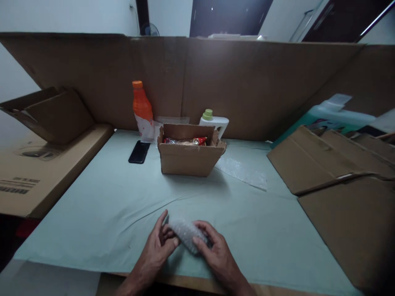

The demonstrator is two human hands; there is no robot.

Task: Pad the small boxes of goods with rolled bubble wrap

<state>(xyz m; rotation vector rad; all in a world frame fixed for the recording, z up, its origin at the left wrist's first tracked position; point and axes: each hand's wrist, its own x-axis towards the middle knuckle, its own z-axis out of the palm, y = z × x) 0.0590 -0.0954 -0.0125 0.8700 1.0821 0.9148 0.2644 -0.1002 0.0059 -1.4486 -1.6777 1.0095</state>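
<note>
Standing beside the worktop (101,213), one sees a person's two bare hands cradling a small bundle wrapped in bubble wrap (187,235) at the near edge, over a pale green cover. The left hand (159,246) curls its fingers against the bundle's left end, and the right hand (215,251) lies over its right side with the thumb pressing into the wrap; both grips are closed around it, not spread. The bundle looks light and cushioned, soft on the outside, likely a little slippery, with whatever is inside hidden, so it probably wants a gentle hold across its middle rather than a squeeze. Farther back stands an open cardboard box (189,158) holding packets, with a black phone (139,151) and an orange bottle (142,107) to its left, a white jug (215,121) behind it, and a loose sheet of bubble wrap (242,170) to its right.
</note>
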